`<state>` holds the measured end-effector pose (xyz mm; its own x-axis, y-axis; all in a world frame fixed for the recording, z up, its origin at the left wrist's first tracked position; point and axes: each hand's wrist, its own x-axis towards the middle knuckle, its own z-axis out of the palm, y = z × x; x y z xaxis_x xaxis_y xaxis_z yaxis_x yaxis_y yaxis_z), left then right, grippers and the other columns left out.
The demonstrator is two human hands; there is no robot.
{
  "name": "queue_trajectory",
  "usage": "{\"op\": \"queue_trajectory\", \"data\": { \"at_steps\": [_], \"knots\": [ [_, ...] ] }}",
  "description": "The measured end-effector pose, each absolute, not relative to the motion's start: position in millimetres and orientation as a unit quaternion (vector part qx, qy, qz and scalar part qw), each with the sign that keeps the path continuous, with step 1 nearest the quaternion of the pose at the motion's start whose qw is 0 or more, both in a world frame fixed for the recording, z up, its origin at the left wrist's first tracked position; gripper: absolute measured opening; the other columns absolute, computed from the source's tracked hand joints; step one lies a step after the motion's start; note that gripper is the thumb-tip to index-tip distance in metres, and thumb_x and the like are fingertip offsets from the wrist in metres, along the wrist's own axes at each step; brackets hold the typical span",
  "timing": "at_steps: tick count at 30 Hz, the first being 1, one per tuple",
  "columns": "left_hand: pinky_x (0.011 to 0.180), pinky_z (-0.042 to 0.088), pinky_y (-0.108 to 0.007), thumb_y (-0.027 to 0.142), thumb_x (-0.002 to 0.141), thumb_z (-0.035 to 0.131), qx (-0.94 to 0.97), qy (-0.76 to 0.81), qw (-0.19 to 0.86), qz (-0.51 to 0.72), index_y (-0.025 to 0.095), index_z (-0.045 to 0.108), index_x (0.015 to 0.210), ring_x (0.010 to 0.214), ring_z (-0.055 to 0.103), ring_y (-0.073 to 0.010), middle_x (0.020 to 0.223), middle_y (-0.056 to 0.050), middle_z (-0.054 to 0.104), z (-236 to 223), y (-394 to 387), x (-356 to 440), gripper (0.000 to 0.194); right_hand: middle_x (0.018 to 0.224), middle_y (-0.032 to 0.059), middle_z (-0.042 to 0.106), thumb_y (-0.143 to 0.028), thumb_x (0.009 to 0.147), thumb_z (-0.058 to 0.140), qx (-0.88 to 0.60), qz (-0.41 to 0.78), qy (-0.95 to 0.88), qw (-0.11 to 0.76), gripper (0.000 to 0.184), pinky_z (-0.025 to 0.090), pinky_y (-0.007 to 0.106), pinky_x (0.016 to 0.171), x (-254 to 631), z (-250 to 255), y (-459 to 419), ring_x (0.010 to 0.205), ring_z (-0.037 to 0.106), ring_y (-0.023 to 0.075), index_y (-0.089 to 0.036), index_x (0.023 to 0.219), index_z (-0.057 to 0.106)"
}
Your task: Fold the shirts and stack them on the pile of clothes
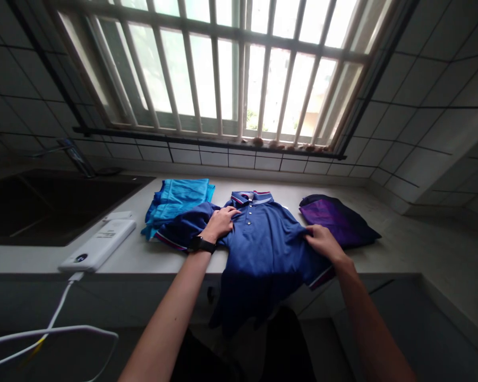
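A navy blue polo shirt (pixel 263 249) with a striped collar lies front up on the counter, collar toward the window. Its lower part hangs over the counter's front edge. My left hand (pixel 220 223), with a dark watch on the wrist, has its fingers closed on the fabric at the shoulder on the left, near the button placket. On the other side, my right hand (pixel 323 241) pinches the shirt by the sleeve seam. The left sleeve in view overlaps a folded turquoise and blue garment stack (pixel 183 196). Close to my right hand lies a folded purple and black garment (pixel 334 217).
A white power bank (pixel 99 244) with a white cable (pixel 58 307) sits at the counter's front left. Behind it are a dark sink (pixel 63 212) and a faucet (pixel 77 158). A barred window (pixel 223 79) rises above the white counter (pixel 398 233).
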<state>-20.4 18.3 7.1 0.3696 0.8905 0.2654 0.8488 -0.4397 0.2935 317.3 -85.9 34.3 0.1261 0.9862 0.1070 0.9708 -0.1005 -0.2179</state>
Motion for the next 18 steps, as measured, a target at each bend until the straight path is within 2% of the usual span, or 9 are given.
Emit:
{"op": "queue_trajectory", "data": {
  "at_steps": [2,5,7,9,11,15,18],
  "knots": [
    [0.103,0.051,-0.033,0.000,0.075,0.056,0.820,0.539,0.045,0.189,0.028,0.074,0.123,0.119,0.067,-0.0236,0.134,-0.007,0.069,7,17,-22,0.058,0.126,0.0109,0.073,-0.018,0.097,0.047,-0.745,-0.016,-0.653,0.131,0.041,0.051,0.030,0.098,314,49,-71,0.115,0.068,0.0251,-0.021,0.125,0.076],
    [0.103,0.052,-0.034,-0.002,0.074,0.053,0.807,0.561,0.027,0.182,0.024,0.079,0.110,0.118,0.067,-0.0251,0.127,-0.009,0.071,8,16,-25,0.051,0.134,0.0173,0.066,-0.009,0.092,0.046,-0.770,-0.043,-0.633,0.060,0.048,0.050,0.038,0.101,308,68,-54,0.124,0.062,0.0307,-0.016,0.130,0.073],
    [0.104,0.052,-0.035,-0.002,0.075,0.051,0.798,0.571,0.030,0.191,0.022,0.080,0.104,0.115,0.068,-0.0250,0.123,-0.010,0.072,8,17,-26,0.048,0.141,0.0184,0.062,-0.008,0.091,0.046,-0.762,-0.032,-0.647,0.025,0.050,0.050,0.040,0.103,296,73,-45,0.129,0.059,0.0327,-0.016,0.133,0.071],
    [0.104,0.053,-0.034,0.000,0.077,0.049,0.789,0.577,0.042,0.206,0.021,0.081,0.103,0.111,0.069,-0.0245,0.121,-0.010,0.073,8,18,-27,0.046,0.151,0.0163,0.056,-0.012,0.096,0.043,-0.721,-0.008,-0.691,0.044,0.052,0.049,0.039,0.107,274,71,-37,0.134,0.056,0.0309,-0.018,0.143,0.064],
    [0.105,0.053,-0.034,0.003,0.079,0.050,0.787,0.577,0.051,0.213,0.021,0.081,0.104,0.108,0.070,-0.0238,0.121,-0.010,0.073,7,19,-27,0.043,0.162,0.0127,0.045,-0.023,0.102,0.041,-0.672,0.033,-0.737,0.064,0.054,0.044,0.040,0.114,246,62,-28,0.143,0.049,0.0293,-0.022,0.156,0.051],
    [0.106,0.052,-0.034,0.008,0.082,0.052,0.795,0.568,0.047,0.209,0.021,0.079,0.103,0.110,0.068,-0.0239,0.117,-0.009,0.073,7,19,-27,0.037,0.176,0.0081,0.017,-0.047,0.108,0.035,-0.646,0.094,-0.756,0.033,0.062,0.027,0.054,0.126,201,38,-4,0.160,0.020,0.0303,-0.027,0.167,0.029],
    [0.103,0.053,-0.036,0.008,0.084,0.050,0.780,0.588,0.038,0.213,0.020,0.076,0.101,0.110,0.067,-0.0258,0.110,-0.011,0.073,6,19,-27,0.034,0.177,0.0053,0.012,-0.048,0.109,0.024,-0.664,0.101,-0.740,0.026,0.062,0.019,0.061,0.127,190,20,14,0.162,0.013,0.0285,-0.028,0.168,0.023]
  ]
}}
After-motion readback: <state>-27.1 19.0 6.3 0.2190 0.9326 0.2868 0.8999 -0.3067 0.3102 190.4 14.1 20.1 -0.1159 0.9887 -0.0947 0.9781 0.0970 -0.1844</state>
